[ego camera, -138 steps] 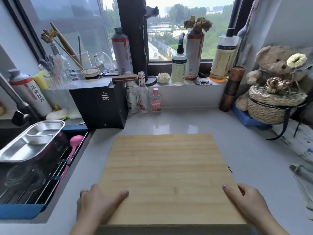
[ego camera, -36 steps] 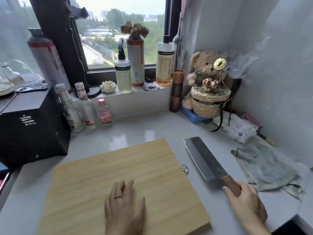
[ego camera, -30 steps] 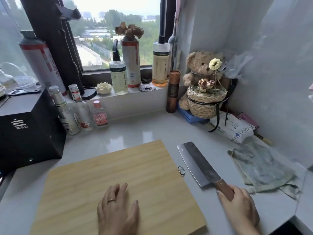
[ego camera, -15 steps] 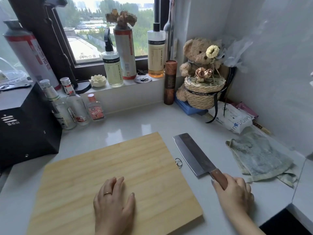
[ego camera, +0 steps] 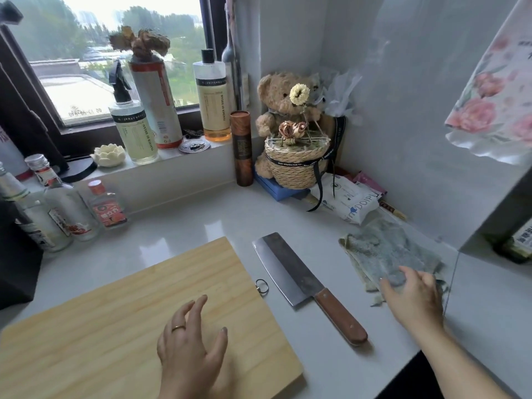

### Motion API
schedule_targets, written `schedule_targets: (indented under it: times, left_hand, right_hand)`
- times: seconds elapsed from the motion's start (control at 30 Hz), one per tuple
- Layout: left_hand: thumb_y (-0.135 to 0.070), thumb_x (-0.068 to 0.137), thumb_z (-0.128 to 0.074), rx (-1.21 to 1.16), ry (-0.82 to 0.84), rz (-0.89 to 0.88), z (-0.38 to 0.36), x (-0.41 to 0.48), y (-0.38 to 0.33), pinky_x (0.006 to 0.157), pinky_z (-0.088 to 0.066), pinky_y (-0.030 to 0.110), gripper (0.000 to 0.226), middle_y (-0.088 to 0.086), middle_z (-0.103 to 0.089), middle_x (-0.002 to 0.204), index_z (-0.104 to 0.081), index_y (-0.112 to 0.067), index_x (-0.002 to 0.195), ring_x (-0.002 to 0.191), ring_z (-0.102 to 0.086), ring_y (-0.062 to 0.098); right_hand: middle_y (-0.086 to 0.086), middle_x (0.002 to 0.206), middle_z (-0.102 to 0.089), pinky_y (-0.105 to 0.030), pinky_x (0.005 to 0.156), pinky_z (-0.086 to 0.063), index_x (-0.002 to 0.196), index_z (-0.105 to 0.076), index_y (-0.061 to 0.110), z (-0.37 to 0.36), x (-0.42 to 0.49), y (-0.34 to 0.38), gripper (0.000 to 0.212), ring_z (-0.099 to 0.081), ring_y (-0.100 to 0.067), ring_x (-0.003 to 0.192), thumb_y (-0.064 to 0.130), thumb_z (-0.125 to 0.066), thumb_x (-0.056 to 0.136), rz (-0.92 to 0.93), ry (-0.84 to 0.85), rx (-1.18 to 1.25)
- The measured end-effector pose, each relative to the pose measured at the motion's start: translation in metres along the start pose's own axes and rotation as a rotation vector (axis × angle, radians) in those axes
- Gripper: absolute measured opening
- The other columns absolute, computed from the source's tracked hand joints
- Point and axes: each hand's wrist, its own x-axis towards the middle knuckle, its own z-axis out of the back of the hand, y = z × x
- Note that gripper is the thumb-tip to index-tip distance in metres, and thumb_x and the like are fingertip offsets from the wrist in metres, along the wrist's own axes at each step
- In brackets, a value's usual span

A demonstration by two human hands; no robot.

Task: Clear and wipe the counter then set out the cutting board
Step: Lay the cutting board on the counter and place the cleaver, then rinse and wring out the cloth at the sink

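A light wooden cutting board (ego camera: pixel 115 321) lies flat on the pale counter (ego camera: pixel 184 226), with a small metal ring (ego camera: pixel 262 286) at its right edge. My left hand (ego camera: pixel 191 349) hovers over the board's near right part with fingers spread and relaxed. A cleaver (ego camera: pixel 305 283) with a brown wooden handle lies on the counter just right of the board, free of both hands. My right hand (ego camera: pixel 411 298) rests with its fingers on the near edge of a grey-green cloth (ego camera: pixel 383 251) crumpled at the right.
A black box (ego camera: pixel 14 269) and three small bottles (ego camera: pixel 66 208) stand at the left. Tall bottles line the windowsill (ego camera: pixel 161 156). A teddy bear with a woven basket (ego camera: pixel 296 162), a brown tube (ego camera: pixel 241 148) and a wipes pack (ego camera: pixel 351 203) fill the back right corner.
My right hand has let go of the cleaver's handle and moved right onto the cloth. My left hand has lifted its fingers off the board.
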Motion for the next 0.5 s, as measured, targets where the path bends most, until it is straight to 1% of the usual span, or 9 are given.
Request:
schedule_targets:
  times: [0.07,0.13,0.2,0.27,0.37,0.4,0.43,0.5]
  left_hand:
    - [-0.048,0.057,-0.045,-0.005,-0.001,-0.021,-0.007,0.003,-0.009,0.106,-0.022,0.044,0.076,0.007,-0.045,0.135,-0.046,-0.024,0.13,0.128,-0.037,0.029]
    - [-0.059,0.051,-0.035,-0.005,-0.005,-0.035,-0.014,0.004,-0.018,0.105,-0.024,0.043,0.087,0.009,-0.047,0.134,-0.047,-0.023,0.129,0.128,-0.039,0.029]
    - [-0.062,0.044,-0.029,-0.008,-0.02,-0.024,-0.021,0.003,-0.025,0.103,-0.027,0.043,0.095,0.01,-0.049,0.132,-0.049,-0.022,0.128,0.126,-0.041,0.03]
    - [-0.062,0.042,-0.029,-0.006,-0.042,-0.002,-0.025,0.001,-0.03,0.101,-0.03,0.043,0.097,0.011,-0.052,0.129,-0.052,-0.02,0.126,0.122,-0.045,0.032]
    - [-0.061,0.041,-0.031,0.008,-0.073,0.033,-0.028,0.0,-0.034,0.099,-0.033,0.042,0.096,0.013,-0.056,0.124,-0.056,-0.018,0.123,0.119,-0.049,0.033]
    - [-0.06,0.04,-0.032,0.007,-0.092,0.048,-0.029,-0.001,-0.035,0.098,-0.034,0.043,0.095,0.013,-0.058,0.123,-0.057,-0.017,0.121,0.117,-0.051,0.034]
    - [-0.06,0.04,-0.033,0.007,-0.113,0.063,-0.029,-0.001,-0.036,0.096,-0.036,0.043,0.094,0.014,-0.059,0.121,-0.059,-0.016,0.12,0.115,-0.053,0.035]
    - [-0.06,0.039,-0.035,0.011,-0.13,0.093,-0.031,-0.002,-0.039,0.095,-0.036,0.043,0.094,0.014,-0.06,0.119,-0.059,-0.017,0.119,0.114,-0.054,0.035]
  right_hand:
    - [-0.026,0.128,-0.045,-0.044,0.102,-0.033,0.127,-0.051,0.005,0.007,0.02,-0.006,0.054,-0.041,-0.041,0.12,0.028,-0.066,0.08,-0.027,0.025,-0.053]
    - [-0.025,0.13,-0.044,-0.044,0.103,-0.033,0.129,-0.049,0.006,0.007,0.035,-0.009,0.056,-0.04,-0.04,0.121,0.03,-0.065,0.081,-0.022,0.067,-0.107]
    - [-0.023,0.132,-0.043,-0.042,0.102,-0.033,0.131,-0.046,0.007,0.002,0.046,-0.01,0.06,-0.041,-0.039,0.121,0.034,-0.064,0.081,0.01,0.101,-0.166]
    - [-0.023,0.136,-0.037,-0.042,0.102,-0.032,0.137,-0.038,0.012,-0.002,0.055,-0.007,0.071,-0.036,-0.038,0.125,0.044,-0.063,0.079,0.019,0.146,-0.218]
    - [-0.021,0.141,-0.021,-0.05,0.105,-0.027,0.144,-0.017,0.024,-0.009,0.07,-0.001,0.094,-0.026,-0.039,0.128,0.065,-0.059,0.071,-0.061,0.236,-0.271]
    - [-0.021,0.142,-0.018,-0.052,0.106,-0.026,0.144,-0.012,0.027,-0.011,0.076,0.0,0.099,-0.025,-0.04,0.128,0.071,-0.057,0.067,-0.089,0.251,-0.301]
    - [-0.022,0.142,-0.017,-0.051,0.106,-0.026,0.144,-0.011,0.029,-0.011,0.082,0.002,0.101,-0.025,-0.041,0.127,0.074,-0.057,0.065,-0.1,0.258,-0.341]
    - [-0.027,0.136,-0.026,-0.045,0.105,-0.027,0.141,-0.02,0.026,-0.013,0.092,-0.001,0.096,-0.03,-0.041,0.122,0.071,-0.059,0.065,-0.061,0.239,-0.409]
